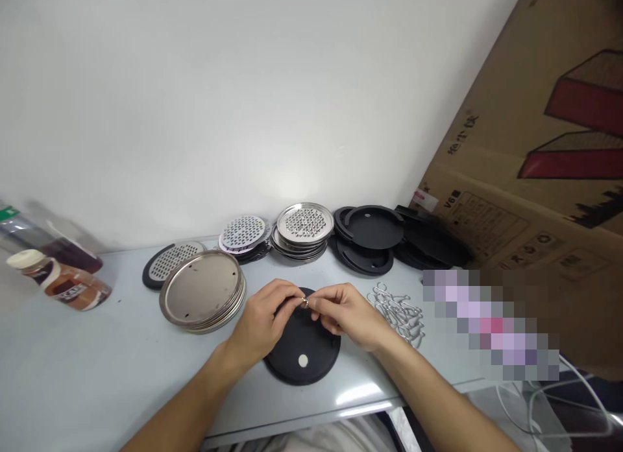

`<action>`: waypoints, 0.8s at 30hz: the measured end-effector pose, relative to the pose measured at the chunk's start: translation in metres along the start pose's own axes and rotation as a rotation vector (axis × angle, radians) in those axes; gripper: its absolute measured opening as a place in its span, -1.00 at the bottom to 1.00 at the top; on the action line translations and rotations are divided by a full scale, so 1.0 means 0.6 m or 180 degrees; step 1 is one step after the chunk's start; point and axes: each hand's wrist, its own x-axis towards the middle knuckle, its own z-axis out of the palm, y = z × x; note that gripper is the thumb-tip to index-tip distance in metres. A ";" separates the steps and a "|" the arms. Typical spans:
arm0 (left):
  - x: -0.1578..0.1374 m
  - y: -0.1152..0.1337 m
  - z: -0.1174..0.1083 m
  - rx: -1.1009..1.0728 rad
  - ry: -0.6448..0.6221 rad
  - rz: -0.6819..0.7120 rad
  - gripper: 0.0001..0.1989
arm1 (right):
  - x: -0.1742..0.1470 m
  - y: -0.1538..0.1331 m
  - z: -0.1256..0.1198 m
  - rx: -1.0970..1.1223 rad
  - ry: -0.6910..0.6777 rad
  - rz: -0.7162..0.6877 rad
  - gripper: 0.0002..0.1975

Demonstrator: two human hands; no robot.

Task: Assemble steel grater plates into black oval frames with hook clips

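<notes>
My left hand (265, 314) and my right hand (346, 314) meet above a black round plate (306, 348). Between their fingertips they pinch a small shiny metal wire piece (305, 302). Its exact shape is mostly hidden by the fingers. The black plate lies flat near the table's front edge, with a white round spot on its near part. Right of my right hand is a loose heap of bent wire hooks (399, 312). To the left of my left hand stands a stack of round metal trays (202, 286).
Along the wall sit perforated discs (243, 233), stacked round grater plates (305, 224) and black round lids (372, 228). Two bottles, one with a brown label (73, 283), are at far left. A large cardboard box (530, 199) leans in from the right, beside a pixelated patch.
</notes>
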 end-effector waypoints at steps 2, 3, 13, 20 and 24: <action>0.000 0.002 -0.001 -0.0015 -0.0060 0.0052 -0.86 | -0.001 -0.005 -0.002 0.0211 -0.0156 0.0076 -0.69; 0.000 0.003 -0.002 -0.0023 -0.0081 0.0066 -0.86 | -0.002 -0.007 -0.003 0.0274 -0.0214 0.0102 -0.69; 0.002 0.009 -0.003 -0.0063 -0.0051 0.0024 -0.85 | -0.009 -0.012 -0.010 0.0634 -0.0634 0.0331 -0.67; 0.003 0.012 -0.005 -0.0678 -0.0289 -0.0685 -0.80 | -0.007 -0.007 -0.009 0.0563 -0.0603 0.0159 -0.66; 0.003 0.012 -0.003 -0.1194 -0.0589 -0.1075 -0.53 | -0.006 -0.002 -0.007 0.0303 -0.0627 0.0088 -0.64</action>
